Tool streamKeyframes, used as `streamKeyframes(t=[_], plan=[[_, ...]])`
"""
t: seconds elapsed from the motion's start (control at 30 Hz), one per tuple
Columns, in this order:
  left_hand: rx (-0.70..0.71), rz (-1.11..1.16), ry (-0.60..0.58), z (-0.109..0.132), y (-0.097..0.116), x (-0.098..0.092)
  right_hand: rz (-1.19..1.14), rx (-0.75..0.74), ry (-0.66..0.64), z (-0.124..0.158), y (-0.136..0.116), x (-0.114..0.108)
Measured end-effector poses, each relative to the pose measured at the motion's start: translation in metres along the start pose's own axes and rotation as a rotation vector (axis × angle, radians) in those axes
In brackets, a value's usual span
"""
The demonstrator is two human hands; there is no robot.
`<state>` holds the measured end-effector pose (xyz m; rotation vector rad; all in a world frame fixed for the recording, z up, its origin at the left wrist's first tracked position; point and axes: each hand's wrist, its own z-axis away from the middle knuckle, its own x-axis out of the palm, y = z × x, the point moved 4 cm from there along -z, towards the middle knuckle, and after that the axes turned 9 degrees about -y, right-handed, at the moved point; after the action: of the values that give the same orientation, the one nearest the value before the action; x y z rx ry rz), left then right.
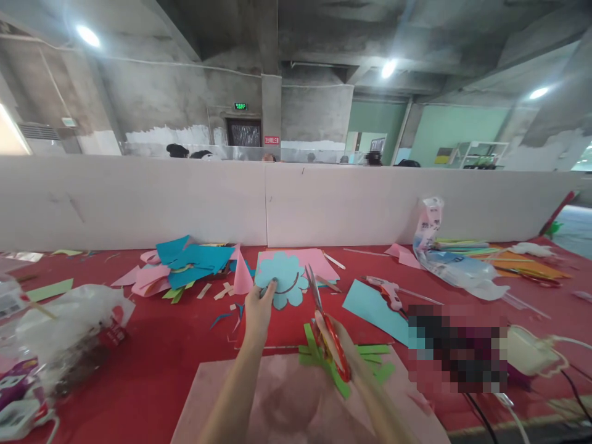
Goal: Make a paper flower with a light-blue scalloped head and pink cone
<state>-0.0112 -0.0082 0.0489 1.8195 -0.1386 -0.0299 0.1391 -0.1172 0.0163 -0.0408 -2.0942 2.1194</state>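
A light-blue paper flower (282, 271) with scalloped edges and a dark curved line on it is pinched at its lower left by my left hand (259, 308). My right hand (335, 339) is wrapped round the red handles of a pair of scissors (340, 357). The blades point up and away, close to the flower's right edge; whether they touch it I cannot tell. Beneath my right hand lie green paper strips (342, 382), partly covered by it. Behind the flower is a pink sheet (324, 262).
Blue and pink paper scraps (194, 265) are heaped at the left. To the right lie a light-blue sheet (370, 308), a glue gun (388, 293) and a plastic bag (430, 246). A white partition (351, 206) closes off the red table's back. Stuffed plastic bags (69, 333) sit at far left.
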Motion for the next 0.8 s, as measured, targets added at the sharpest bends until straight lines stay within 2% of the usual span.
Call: streamKeyframes(t=[0.1, 0.27, 0.47, 0.8], plan=[[0.022, -0.025, -0.030, 0.005, 0.016, 0.003, -0.006, -0.024, -0.054, 0.001, -0.003, 0.005], [0.060, -0.180, -0.021, 0.014, 0.034, 0.005, -0.039, -0.021, -0.019, 0.003, -0.004, 0.010], [0.066, -0.247, 0.008, 0.022, 0.035, 0.008, 0.008, -0.017, 0.084, 0.005, 0.003, 0.005], [0.064, -0.246, -0.030, 0.026, 0.036, 0.013, 0.069, -0.077, 0.023, 0.009, 0.000, 0.006]])
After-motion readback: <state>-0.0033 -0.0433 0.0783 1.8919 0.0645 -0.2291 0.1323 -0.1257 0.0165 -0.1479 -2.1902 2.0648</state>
